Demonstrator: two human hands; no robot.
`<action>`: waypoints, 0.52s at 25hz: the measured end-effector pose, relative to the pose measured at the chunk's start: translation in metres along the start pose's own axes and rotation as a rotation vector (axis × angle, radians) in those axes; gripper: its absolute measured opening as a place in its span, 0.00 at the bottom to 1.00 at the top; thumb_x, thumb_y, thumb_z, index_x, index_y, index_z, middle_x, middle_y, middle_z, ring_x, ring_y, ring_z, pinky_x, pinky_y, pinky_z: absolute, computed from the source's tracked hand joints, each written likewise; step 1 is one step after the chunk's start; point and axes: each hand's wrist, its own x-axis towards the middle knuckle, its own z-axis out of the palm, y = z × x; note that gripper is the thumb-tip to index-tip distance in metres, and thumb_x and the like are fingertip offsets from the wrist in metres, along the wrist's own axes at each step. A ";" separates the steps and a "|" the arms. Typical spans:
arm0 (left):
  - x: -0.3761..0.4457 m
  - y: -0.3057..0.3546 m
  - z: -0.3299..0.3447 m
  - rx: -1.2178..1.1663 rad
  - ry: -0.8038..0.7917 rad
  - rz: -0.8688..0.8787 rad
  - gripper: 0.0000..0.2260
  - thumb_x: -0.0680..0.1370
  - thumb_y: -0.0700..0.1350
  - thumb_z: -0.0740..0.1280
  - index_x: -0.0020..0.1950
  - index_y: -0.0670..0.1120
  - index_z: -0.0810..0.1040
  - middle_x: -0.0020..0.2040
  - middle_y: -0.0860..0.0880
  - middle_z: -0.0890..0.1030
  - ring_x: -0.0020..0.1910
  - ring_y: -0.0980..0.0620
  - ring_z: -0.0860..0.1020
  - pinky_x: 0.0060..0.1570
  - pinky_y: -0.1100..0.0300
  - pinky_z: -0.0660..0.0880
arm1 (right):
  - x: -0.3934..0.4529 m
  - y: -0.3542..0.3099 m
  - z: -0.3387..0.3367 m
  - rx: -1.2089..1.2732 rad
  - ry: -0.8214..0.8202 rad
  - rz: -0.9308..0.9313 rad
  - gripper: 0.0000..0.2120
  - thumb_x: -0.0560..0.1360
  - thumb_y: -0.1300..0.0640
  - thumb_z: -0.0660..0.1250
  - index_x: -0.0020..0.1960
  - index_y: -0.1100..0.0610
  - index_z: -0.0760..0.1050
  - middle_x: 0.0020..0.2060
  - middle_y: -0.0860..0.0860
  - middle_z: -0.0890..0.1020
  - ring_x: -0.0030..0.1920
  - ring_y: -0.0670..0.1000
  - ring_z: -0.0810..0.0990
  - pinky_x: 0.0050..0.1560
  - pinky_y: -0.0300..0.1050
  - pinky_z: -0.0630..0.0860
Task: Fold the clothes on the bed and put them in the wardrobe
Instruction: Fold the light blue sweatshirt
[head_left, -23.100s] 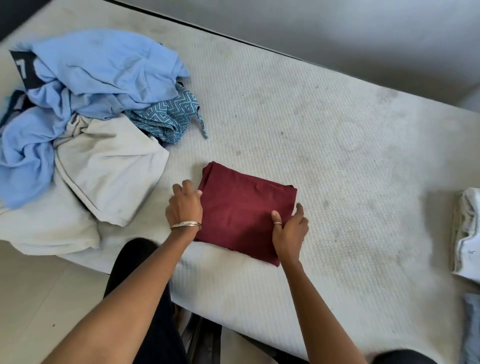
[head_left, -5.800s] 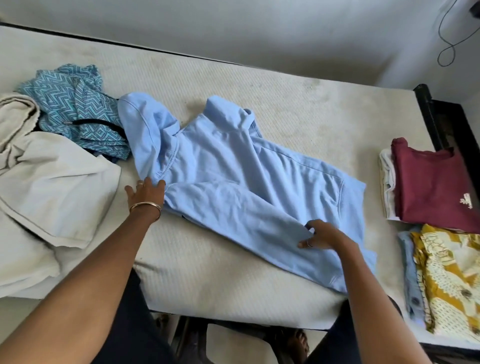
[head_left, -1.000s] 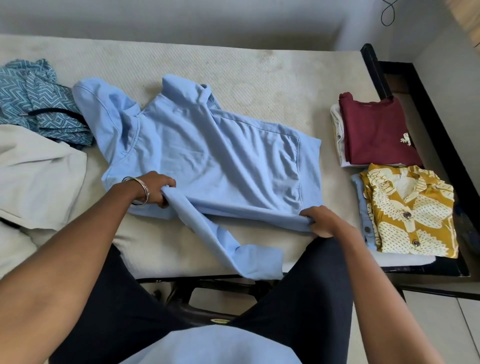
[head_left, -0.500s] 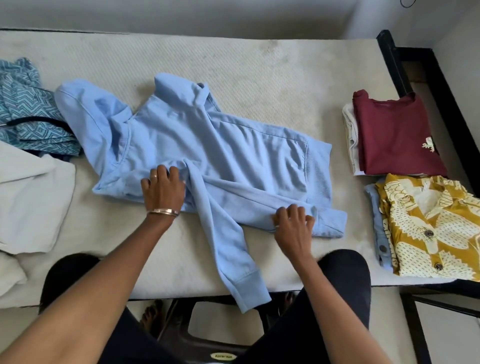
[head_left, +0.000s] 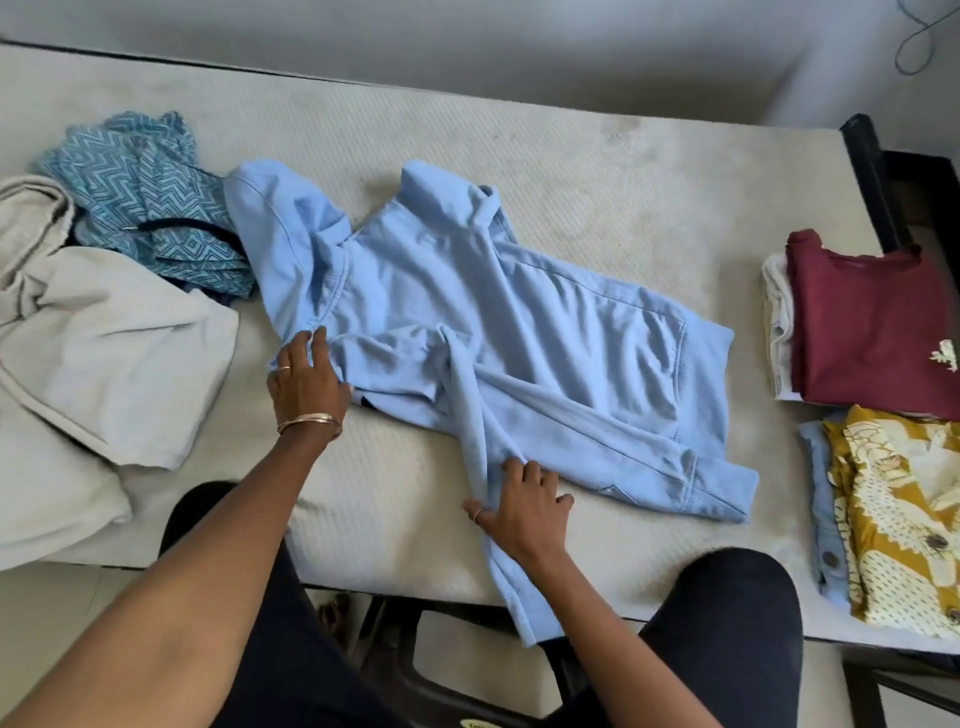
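Note:
A light blue hoodie (head_left: 519, 322) lies spread across the cream mattress (head_left: 597, 171), hood to the left, hem to the right. Its near side is folded inward and one sleeve (head_left: 498, 519) runs down over the bed's front edge. My left hand (head_left: 304, 376) presses flat on the hoodie's shoulder area near the hood. My right hand (head_left: 519, 506) lies on the sleeve with its fingers spread and the thumb against the sleeve's left edge.
Unfolded clothes sit at the left: a beige garment (head_left: 104, 343) and a teal zigzag-patterned one (head_left: 150, 202). Folded stacks sit at the right: a maroon shirt (head_left: 872, 322) on a white one, and a mustard printed shirt (head_left: 904, 525). A black bed frame (head_left: 872, 176) borders the right end.
My right hand left the folded hem edge and moved left onto the hanging sleeve. My left hand slid slightly up-left toward the hood. The view shifted left.

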 end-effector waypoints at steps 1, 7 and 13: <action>0.007 0.000 -0.003 0.003 -0.079 -0.041 0.30 0.68 0.43 0.74 0.69 0.45 0.71 0.66 0.41 0.72 0.66 0.38 0.69 0.59 0.40 0.67 | -0.002 -0.006 0.002 -0.025 0.019 0.010 0.23 0.75 0.42 0.62 0.61 0.57 0.71 0.57 0.55 0.75 0.59 0.61 0.73 0.53 0.56 0.71; 0.057 -0.001 -0.020 0.044 -0.178 0.050 0.12 0.76 0.42 0.67 0.59 0.49 0.75 0.55 0.42 0.78 0.57 0.39 0.76 0.55 0.45 0.68 | 0.049 0.076 -0.073 1.131 0.159 0.287 0.09 0.67 0.54 0.63 0.36 0.60 0.75 0.33 0.60 0.76 0.40 0.58 0.75 0.41 0.51 0.68; 0.031 0.024 0.006 0.149 0.235 0.419 0.03 0.75 0.43 0.64 0.43 0.44 0.74 0.39 0.42 0.75 0.38 0.41 0.77 0.34 0.51 0.72 | 0.096 0.147 -0.127 0.608 -0.098 0.108 0.19 0.70 0.60 0.77 0.59 0.53 0.76 0.42 0.52 0.81 0.44 0.54 0.80 0.47 0.50 0.78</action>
